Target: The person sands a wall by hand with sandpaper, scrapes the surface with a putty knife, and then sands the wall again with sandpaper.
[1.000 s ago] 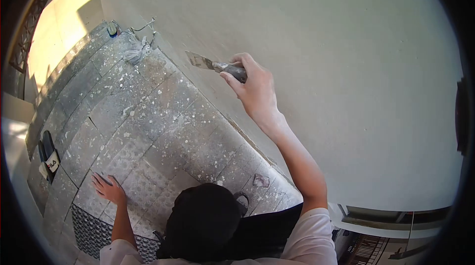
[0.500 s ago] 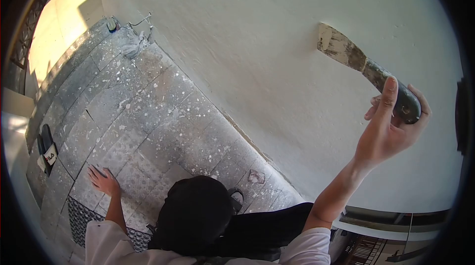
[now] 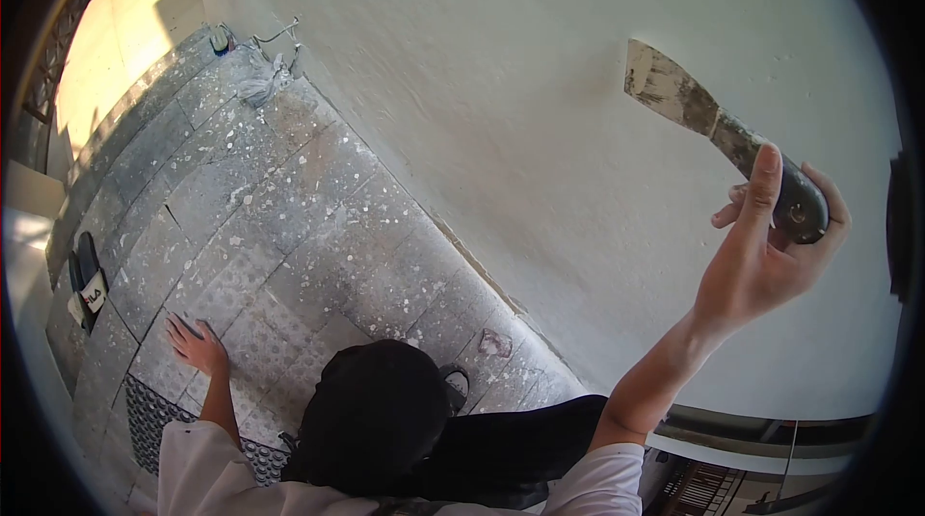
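Right hand (image 3: 747, 275): one, thumb and fingers closed around the dark handle of a scraper (image 3: 670, 87). Scraper: blade at the pale wall (image 3: 462, 121), now well away from the floor edge it was near a second ago; a different stretch seems addressed. Left hand (image 3: 199, 347): one, fingers spread, over speckled paving (image 3: 318, 217).

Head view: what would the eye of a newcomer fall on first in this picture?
Probably on the stained scraper, held in the right hand against the broad pale wall at the right. Next might come the paving, thickly spotted with white, where the left hand is spread at the lower left. The bright sunlit patch at the upper left also stands out strongly.
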### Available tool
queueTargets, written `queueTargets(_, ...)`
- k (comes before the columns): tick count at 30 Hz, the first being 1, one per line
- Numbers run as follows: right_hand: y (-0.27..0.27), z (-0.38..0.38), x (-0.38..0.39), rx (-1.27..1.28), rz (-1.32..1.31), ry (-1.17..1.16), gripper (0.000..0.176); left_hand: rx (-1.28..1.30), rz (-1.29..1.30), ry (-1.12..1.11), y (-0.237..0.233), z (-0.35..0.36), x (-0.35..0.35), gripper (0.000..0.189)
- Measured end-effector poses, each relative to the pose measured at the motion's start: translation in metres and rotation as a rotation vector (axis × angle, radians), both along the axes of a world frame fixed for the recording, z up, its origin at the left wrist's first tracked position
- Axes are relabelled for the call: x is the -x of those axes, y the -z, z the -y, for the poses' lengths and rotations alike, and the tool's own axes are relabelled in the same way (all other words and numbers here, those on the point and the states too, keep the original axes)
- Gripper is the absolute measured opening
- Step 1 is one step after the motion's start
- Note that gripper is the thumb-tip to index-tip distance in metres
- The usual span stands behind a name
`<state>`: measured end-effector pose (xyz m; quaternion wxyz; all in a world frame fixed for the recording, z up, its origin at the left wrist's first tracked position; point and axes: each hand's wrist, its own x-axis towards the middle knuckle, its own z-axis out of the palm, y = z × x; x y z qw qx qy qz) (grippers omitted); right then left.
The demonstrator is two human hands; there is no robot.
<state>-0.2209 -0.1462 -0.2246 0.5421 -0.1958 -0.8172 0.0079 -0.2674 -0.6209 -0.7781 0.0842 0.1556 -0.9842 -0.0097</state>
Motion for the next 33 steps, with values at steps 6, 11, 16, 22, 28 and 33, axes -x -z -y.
queueTargets(6, 0.013, -0.018, 0.034, 0.057, 0.232, -0.083, 0.036, 0.021, 0.021, -0.009, 0.001, 0.002, 0.003, 0.06)
queueTargets(11, -0.01, -0.004, 0.025, -0.012, 0.097, -0.033, 0.036, -0.023, 0.015, -0.002, -0.004, -0.002, 0.001, 0.061)
queueTargets(16, 0.021, -0.018, 0.041, 0.06, 0.324, -0.051, 0.032, -0.002, -0.017, 0.014, 0.004, 0.003, 0.005, 0.061)
queueTargets(22, -0.004, -0.007, 0.041, 0.083, 0.208, -0.071, 0.033, 0.001, 0.025, 0.001, -0.003, 0.0, 0.002, 0.062)
queueTargets(28, 0.008, -0.005, 0.033, 0.012, 0.286, -0.039, 0.032, -0.01, 0.012, 0.01, 0.001, -0.002, 0.002, 0.061)
queueTargets(33, 0.035, -0.033, 0.051, 0.105, 0.459, -0.149, 0.031, 0.012, 0.02, 0.007, -0.003, -0.001, 0.002, 0.061)
